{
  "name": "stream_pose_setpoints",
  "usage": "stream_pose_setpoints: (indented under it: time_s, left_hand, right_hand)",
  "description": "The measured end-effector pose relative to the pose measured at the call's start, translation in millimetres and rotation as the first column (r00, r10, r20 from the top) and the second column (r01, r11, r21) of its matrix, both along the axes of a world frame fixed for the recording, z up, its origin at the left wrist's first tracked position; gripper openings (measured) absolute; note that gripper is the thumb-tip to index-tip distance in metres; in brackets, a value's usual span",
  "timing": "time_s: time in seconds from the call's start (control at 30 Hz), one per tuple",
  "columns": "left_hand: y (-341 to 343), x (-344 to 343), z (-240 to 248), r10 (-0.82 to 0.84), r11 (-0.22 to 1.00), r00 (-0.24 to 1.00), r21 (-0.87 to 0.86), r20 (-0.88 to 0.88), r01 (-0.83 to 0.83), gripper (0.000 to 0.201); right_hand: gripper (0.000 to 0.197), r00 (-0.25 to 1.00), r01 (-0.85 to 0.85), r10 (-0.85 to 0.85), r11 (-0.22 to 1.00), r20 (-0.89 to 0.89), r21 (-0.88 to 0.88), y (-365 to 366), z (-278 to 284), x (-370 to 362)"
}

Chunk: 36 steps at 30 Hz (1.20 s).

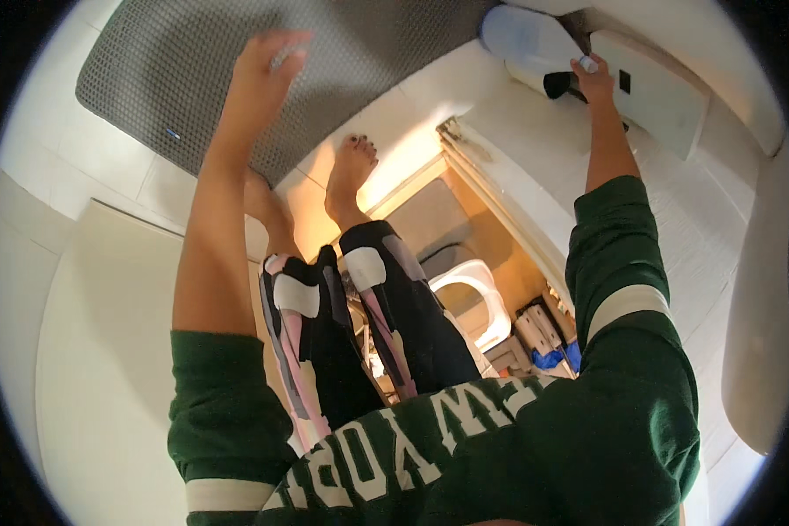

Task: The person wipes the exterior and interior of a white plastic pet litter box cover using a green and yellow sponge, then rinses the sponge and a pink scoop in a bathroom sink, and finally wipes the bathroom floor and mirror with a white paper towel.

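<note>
My left hand [270, 70] hangs over a grey textured mat [377, 61], its fingers apart and slightly blurred, with nothing in them. Out at the far right, my right hand [597, 86] is closed at the whitish cap end of a large, pale blue, see-through bottle [526, 37]. That bottle lies tilted, its neck pointing at the hand. A small black object [557, 85] shows just left of the right hand; its kind is unclear. Beside the same hand stands a white panel [662, 92] bearing a dark square.
My bare feet [357, 156] are on pale floor tiles by the mat's near edge. A doorway with a worn wooden frame [500, 197] opens onto a lit room holding a white ring-shaped seat [497, 320]. A pale door [105, 324] stands at left, a rounded white fixture [763, 351] at right.
</note>
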<state>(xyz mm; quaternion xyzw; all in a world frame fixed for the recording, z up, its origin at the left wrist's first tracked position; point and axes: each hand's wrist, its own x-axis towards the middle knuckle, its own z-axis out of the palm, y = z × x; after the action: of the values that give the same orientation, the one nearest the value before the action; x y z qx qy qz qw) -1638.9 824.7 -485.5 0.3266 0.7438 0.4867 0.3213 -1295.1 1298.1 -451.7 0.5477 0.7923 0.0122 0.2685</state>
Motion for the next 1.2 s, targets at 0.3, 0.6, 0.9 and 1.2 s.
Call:
stream_pose_setpoints:
  time_s: [0.3, 0.6, 0.9, 1.2]
  left_hand:
    - [60.6, 49.7, 42.7, -0.118, 0.993, 0.942, 0.019, 0.314, 0.119, 0.027]
    - [25.7, 87.0, 83.2, -0.129, 0.987, 0.920, -0.045, 0.369, 0.156, 0.026]
    - [55.7, 165.0, 179.4, -0.426, 0.854, 0.875, -0.217, 0.230, 0.472, 0.027]
    - [139.0, 269.9, 250.0, -0.658, 0.720, 0.753, -0.306, -0.016, 0.623, 0.022]
  right_hand:
    - [0.051, 0.960, 0.065, -0.004, 0.976, -0.281, 0.209, -102.9, 2.8, -7.8]
    - [0.033, 0.871, 0.082, -0.042, 0.995, -0.489, 0.062, -300.7, 126.9, 10.7]
    - [0.036, 0.853, 0.138, -0.224, 0.968, -0.471, -0.211, -381.5, 166.0, 97.4]
    - [0.043, 0.781, 0.272, -0.390, 0.915, -0.488, -0.297, -413.7, 202.5, 231.1]
